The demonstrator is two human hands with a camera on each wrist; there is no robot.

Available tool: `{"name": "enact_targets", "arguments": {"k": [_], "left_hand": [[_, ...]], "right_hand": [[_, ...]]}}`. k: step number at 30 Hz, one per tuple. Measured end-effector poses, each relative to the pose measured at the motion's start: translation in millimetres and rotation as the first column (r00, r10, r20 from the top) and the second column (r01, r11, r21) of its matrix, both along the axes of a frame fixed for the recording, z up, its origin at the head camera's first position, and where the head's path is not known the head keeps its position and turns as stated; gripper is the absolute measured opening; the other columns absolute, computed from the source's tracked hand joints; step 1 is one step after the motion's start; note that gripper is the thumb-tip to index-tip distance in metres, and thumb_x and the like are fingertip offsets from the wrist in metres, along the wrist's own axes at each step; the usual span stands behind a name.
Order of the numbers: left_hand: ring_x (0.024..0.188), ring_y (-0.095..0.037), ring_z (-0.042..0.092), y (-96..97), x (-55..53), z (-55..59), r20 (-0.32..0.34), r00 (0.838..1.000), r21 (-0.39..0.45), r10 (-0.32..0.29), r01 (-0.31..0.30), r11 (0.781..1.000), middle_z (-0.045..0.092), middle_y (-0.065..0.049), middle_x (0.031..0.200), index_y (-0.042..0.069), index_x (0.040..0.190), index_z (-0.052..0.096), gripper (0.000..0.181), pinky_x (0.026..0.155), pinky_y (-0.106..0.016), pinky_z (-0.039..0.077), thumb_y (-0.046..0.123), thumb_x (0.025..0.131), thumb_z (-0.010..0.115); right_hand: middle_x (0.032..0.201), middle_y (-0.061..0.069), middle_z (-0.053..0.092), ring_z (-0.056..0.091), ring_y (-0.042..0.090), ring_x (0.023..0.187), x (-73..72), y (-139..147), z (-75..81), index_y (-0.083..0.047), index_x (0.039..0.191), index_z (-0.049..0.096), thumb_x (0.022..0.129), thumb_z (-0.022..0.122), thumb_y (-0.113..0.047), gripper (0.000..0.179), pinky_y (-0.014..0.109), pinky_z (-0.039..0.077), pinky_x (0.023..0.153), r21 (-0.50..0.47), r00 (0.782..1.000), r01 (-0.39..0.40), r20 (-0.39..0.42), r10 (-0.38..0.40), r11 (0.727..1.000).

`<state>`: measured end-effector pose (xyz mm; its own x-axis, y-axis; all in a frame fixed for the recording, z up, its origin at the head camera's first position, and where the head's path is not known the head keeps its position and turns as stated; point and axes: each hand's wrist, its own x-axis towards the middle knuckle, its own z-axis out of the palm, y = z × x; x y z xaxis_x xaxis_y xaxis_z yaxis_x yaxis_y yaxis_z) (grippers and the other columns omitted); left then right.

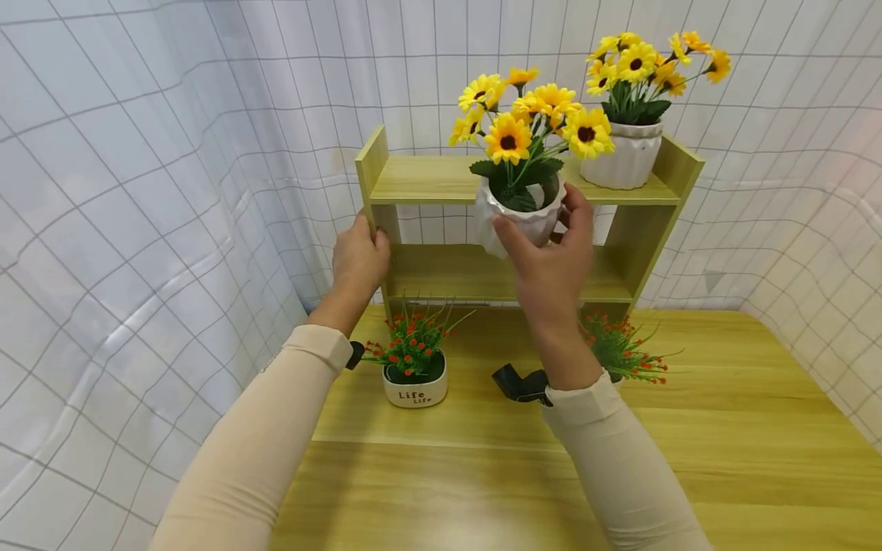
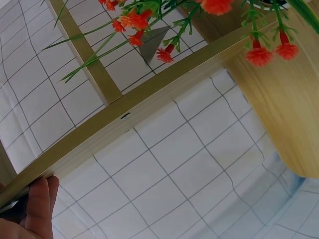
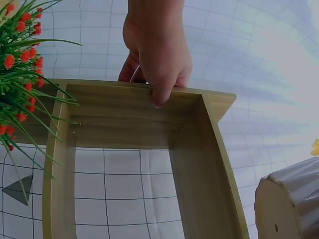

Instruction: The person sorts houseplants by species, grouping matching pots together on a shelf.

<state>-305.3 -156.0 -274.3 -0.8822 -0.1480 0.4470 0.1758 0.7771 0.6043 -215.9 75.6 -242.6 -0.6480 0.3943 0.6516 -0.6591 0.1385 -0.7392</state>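
Observation:
My right hand (image 1: pixel 554 279) grips the white fluted flowerpot (image 1: pixel 492 218) with yellow sunflowers, thumb on the near side and fingers around its right. The pot is held in front of the top board of a wooden shelf (image 1: pixel 441 180). My left hand (image 1: pixel 360 256) holds the shelf's left side panel, with the thumb on the panel's front edge. In the right wrist view the left hand (image 3: pixel 159 55) grips that panel, and the underside of the held flowerpot (image 3: pixel 276 209) shows at the lower right. Fingers (image 2: pixel 40 204) press against the panel in the left wrist view.
A second white pot (image 1: pixel 623 157) of sunflowers stands at the right end of the top board. On the wooden table (image 1: pixel 441 490), a white "Life" planter (image 1: pixel 416 390) with red flowers sits at the shelf's left front. Another red-flowered plant (image 1: pixel 623 348) is partly behind my right forearm.

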Motion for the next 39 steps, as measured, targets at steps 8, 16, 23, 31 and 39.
{"name": "enact_targets", "arguments": {"k": [8,16,23,31,39], "left_hand": [[0.099,-0.045,0.066,1.5,-0.1,-0.7,-0.001,1.000,-0.007,-0.008,0.008,1.000,0.067,-0.027,0.113,0.001,0.122,0.054,0.032,0.078,-0.056,0.052,0.024,0.103,0.043],[0.100,-0.044,0.066,2.5,1.0,2.5,-0.001,1.000,-0.006,-0.001,0.001,1.000,0.067,-0.027,0.113,0.001,0.123,0.055,0.032,0.078,-0.055,0.052,0.024,0.104,0.043],[0.097,-0.043,0.066,2.7,1.7,0.6,0.000,1.000,-0.004,-0.011,0.011,1.000,0.067,-0.026,0.111,0.001,0.118,0.054,0.030,0.075,-0.053,0.053,0.024,0.104,0.043],[0.100,-0.045,0.065,1.9,4.5,-1.9,-0.013,1.000,-0.005,0.013,-0.013,1.000,0.066,-0.027,0.110,0.001,0.115,0.055,0.029,0.078,-0.056,0.051,0.024,0.103,0.043],[0.101,-0.047,0.063,1.8,2.6,0.0,-0.020,1.000,-0.022,0.017,-0.018,1.000,0.066,-0.029,0.109,-0.001,0.111,0.054,0.029,0.079,-0.058,0.050,0.024,0.102,0.041]], "right_hand": [[0.127,0.007,0.052,0.050,0.018,0.109,-27.8,-2.3,1.4,-0.005,0.137,0.048,0.074,0.087,-0.022,0.076,0.033,0.051,0.081,-0.018,0.998,-0.064,0.007,0.064,0.998],[0.129,0.008,0.051,0.050,0.020,0.111,-19.3,-13.5,28.2,-0.003,0.138,0.046,0.079,0.084,-0.022,0.072,0.035,0.052,0.088,0.000,0.990,-0.115,0.086,0.115,0.993],[0.130,0.008,0.051,0.052,0.020,0.112,-34.5,-17.9,36.9,-0.004,0.138,0.047,0.080,0.084,-0.025,0.071,0.035,0.052,0.089,0.021,0.983,-0.150,0.112,0.147,0.988],[0.128,0.005,0.053,0.055,0.018,0.109,-63.0,-20.2,38.7,-0.006,0.138,0.047,0.080,0.083,-0.036,0.074,0.033,0.052,0.086,0.113,0.980,-0.141,0.155,0.122,0.984],[0.125,0.006,0.054,0.056,0.018,0.106,-73.7,-20.2,48.5,-0.004,0.137,0.046,0.082,0.080,-0.042,0.075,0.030,0.052,0.082,0.201,0.969,-0.119,0.235,0.070,0.972]]}}
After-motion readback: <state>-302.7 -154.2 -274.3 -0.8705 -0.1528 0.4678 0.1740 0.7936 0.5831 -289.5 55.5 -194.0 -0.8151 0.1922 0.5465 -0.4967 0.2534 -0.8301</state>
